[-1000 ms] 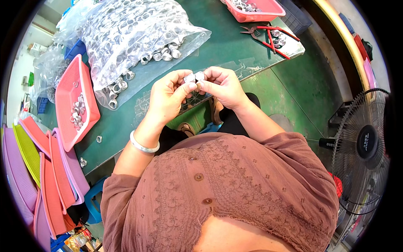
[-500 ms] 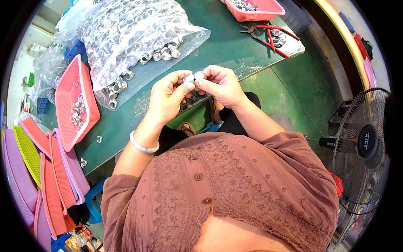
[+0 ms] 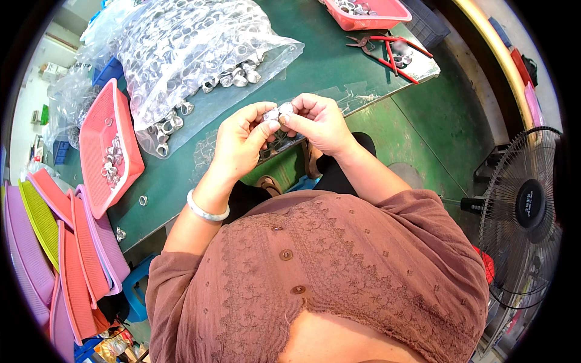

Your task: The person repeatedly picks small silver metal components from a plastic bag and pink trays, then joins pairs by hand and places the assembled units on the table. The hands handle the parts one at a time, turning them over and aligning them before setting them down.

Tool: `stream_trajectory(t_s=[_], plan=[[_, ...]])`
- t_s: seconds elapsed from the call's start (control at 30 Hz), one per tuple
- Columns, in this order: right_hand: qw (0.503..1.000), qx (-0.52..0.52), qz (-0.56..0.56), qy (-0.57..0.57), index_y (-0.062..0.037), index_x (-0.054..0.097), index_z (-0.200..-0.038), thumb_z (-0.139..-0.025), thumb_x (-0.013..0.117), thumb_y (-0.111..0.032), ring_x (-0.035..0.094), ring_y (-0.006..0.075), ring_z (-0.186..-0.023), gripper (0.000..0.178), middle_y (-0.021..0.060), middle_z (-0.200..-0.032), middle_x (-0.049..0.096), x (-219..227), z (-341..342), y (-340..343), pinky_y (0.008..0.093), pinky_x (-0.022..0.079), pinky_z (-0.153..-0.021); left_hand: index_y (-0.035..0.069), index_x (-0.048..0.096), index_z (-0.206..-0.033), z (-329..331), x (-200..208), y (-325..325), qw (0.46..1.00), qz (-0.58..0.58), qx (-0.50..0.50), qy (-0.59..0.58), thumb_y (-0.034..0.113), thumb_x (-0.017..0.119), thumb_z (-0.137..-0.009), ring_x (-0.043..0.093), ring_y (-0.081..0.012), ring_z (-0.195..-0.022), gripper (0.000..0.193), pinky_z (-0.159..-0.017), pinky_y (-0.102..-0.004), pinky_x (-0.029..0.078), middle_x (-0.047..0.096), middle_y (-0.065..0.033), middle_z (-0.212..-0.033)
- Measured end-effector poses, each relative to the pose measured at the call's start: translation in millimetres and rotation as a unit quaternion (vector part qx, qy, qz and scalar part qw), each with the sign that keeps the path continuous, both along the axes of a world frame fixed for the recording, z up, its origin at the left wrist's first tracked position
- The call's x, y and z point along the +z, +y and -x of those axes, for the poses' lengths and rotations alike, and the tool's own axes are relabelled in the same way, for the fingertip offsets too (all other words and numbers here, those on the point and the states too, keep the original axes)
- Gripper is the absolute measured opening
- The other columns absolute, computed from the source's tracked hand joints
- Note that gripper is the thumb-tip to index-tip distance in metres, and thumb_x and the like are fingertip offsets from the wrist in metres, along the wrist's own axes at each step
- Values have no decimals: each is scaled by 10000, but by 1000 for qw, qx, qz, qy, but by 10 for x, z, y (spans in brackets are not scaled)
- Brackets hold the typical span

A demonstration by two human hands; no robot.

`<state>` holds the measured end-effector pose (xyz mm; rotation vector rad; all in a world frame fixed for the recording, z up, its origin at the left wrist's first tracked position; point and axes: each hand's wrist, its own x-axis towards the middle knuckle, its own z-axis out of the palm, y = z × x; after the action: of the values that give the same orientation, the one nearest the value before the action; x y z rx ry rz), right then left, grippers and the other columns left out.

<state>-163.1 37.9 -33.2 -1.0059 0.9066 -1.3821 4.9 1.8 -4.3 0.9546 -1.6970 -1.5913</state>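
From my remote station, I see the left hand [image 3: 243,138] and right hand [image 3: 324,125], fingers pinching shiny silver metal pieces [image 3: 272,114] over the near edge of the green counter [image 3: 172,186]. I judge handling unfinished: many rounded silver metal rings [image 3: 239,80] fill the crinkled clear plastic bag [image 3: 289,51], far left; fewer occupy the textured pink plastic tray [image 3: 94,148], left.

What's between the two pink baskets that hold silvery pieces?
In the head view, a clear plastic bag of silvery pieces, then green tabletop, between left basket and right basket.

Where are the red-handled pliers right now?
In the head view's upper right, the red-handled pliers lie on the green table near its corner, below a pink basket.
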Motion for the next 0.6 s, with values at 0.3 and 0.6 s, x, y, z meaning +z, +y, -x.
stream_trajectory(t_s=[0.3,0.6], plan=[[1000,-1,1,-1,-6,564,-789,-799,641,-73,525,44,-635,103,7,-730,579,4,-1,2,183,431,-556,7,549,-1116,-3,-4,3,1000,20,4,-15,70,586,-837,524,-46,-661,288,-557,-169,416,597,1,-839],[1000,8,2,10,5,570,-825,-806,628,-73,549,75,-645,98,43,-754,600,-14,16,-2,202,450,-583,16,556,-1117,-20,-14,-4,997,72,-2,-30,58,587,-830,500,-39,-654,291,-558,-174,410,584,11,-807]])
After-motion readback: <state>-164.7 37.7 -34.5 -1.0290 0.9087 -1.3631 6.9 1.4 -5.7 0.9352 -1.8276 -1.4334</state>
